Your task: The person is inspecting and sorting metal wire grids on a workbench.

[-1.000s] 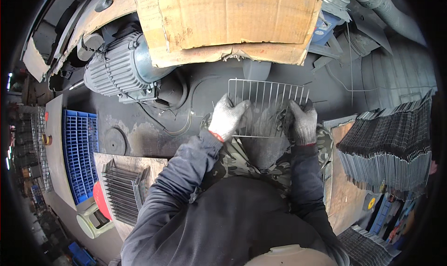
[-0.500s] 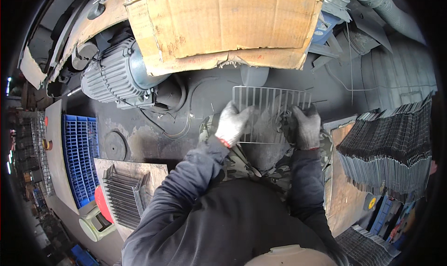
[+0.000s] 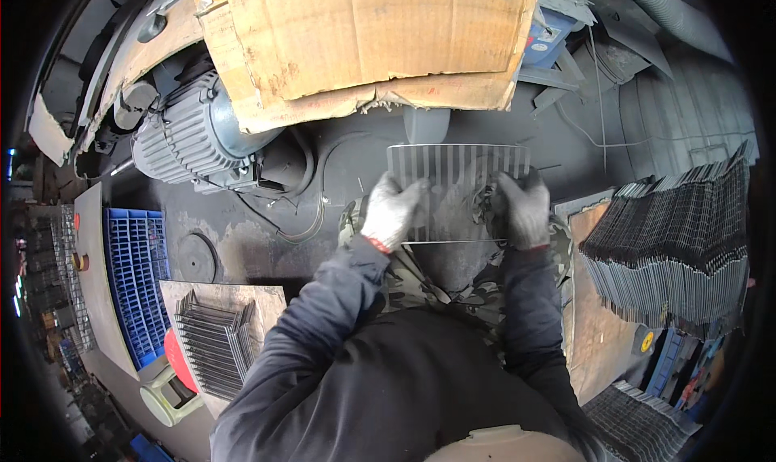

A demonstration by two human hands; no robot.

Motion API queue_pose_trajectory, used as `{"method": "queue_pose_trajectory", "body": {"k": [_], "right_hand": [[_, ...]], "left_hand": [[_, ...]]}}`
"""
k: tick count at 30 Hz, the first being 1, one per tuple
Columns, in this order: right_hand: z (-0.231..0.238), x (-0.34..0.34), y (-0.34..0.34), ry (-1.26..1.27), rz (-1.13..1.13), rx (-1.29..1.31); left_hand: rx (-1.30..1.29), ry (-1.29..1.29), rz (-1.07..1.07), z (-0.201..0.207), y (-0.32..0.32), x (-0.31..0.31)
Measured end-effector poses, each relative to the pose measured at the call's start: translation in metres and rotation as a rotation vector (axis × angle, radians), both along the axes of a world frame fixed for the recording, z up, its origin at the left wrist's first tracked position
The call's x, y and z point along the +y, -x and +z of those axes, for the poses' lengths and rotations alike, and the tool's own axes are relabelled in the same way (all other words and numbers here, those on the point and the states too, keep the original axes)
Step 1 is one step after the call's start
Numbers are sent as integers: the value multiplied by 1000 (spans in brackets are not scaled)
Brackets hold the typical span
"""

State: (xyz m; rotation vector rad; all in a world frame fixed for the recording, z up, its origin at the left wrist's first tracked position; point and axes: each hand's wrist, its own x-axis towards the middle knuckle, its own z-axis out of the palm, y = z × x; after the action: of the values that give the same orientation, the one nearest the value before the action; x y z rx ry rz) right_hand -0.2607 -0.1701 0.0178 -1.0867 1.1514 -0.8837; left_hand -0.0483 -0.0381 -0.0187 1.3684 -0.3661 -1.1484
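Note:
A flat metal wire grid [image 3: 461,161] with parallel bars is held out over my lap, its bars smeared by motion. My left hand [image 3: 390,211], in a whitish-grey knitted glove, grips the grid's left side with the thumb on top. On the opposite side, my right hand [image 3: 527,210] in a similar glove closes round the edge. The undersides of both hands' grips are hidden. Just beyond the grid's far edge, a grey rounded part [image 3: 426,125] sticks out from under a cardboard sheet [image 3: 380,37].
At right, a tall stack of wire grids [image 3: 667,227] stands on a wooden board [image 3: 598,324]. More grids [image 3: 212,341] lie on a board at left, near a blue plastic crate [image 3: 137,276] and a pale green stool [image 3: 168,397]. An electric motor [image 3: 190,135] sits far left, with loose cables nearby.
The whole view has shifted a little, so most things appear farther left. Both hands keep hold of the grid, whose bars look more blurred now.

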Motion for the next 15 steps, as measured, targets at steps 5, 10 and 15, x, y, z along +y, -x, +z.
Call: {"method": "queue_pose_trajectory", "body": {"k": [5,10,15], "right_hand": [[-49,28,-80,87,119,-59],[-12,7,-23,-85,184,241],[-9,-16,8,111,-3,85]], "left_hand": [[118,1,122,-3,-63,56],[27,-60,26,4,-33,23],[19,20,35,13,9,-4]]}}
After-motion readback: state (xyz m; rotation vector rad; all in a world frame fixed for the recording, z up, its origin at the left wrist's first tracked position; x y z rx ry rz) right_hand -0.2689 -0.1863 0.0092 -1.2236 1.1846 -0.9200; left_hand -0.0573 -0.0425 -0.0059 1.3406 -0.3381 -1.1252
